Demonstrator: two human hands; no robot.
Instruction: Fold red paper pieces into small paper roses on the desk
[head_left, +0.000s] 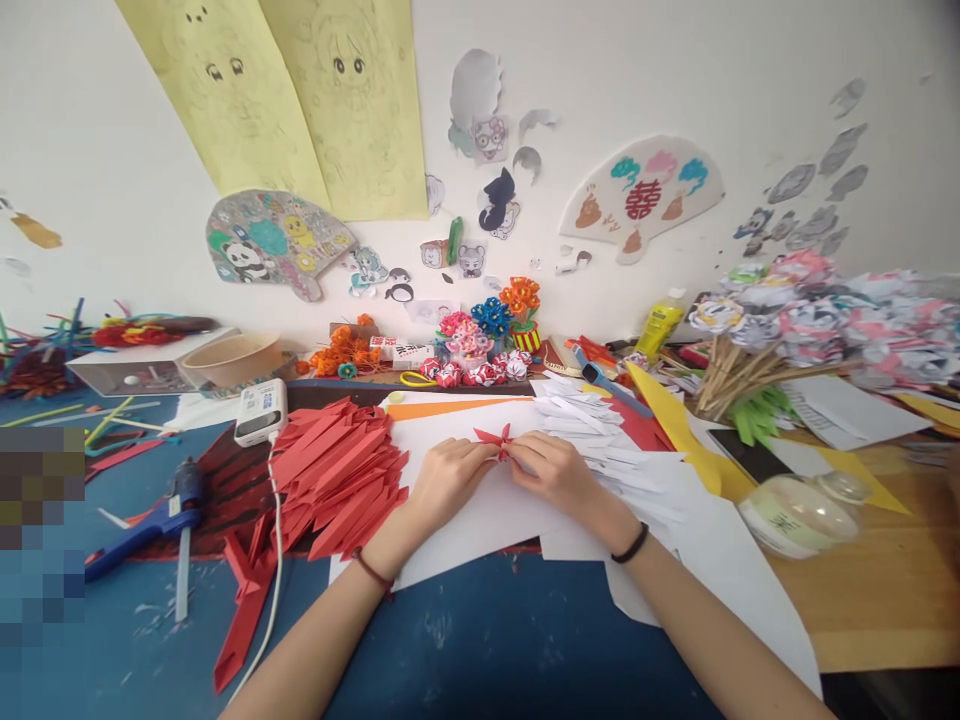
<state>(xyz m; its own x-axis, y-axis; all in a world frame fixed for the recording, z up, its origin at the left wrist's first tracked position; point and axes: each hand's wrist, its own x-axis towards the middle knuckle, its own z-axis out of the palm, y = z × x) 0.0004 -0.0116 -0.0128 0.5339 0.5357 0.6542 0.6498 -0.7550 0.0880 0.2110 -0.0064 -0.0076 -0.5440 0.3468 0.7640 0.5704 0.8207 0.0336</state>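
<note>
Pinching small red folded paper (pixel 491 438) now, gripped in fingertips of both left hand (pixel 452 482) and right hand (pixel 556 468), held up over white sheet (pixel 469 550). Looks mid-shaping, perhaps joining or pressing folds; can't tell exact crease behind fingers. Likely calls next for steady hold on one side, delicate fingertip pressure on other. Outward, left: heaped red strips (pixel 341 470), then blue glue gun (pixel 181 505). Right: spread white strips (pixel 585 430).
</note>
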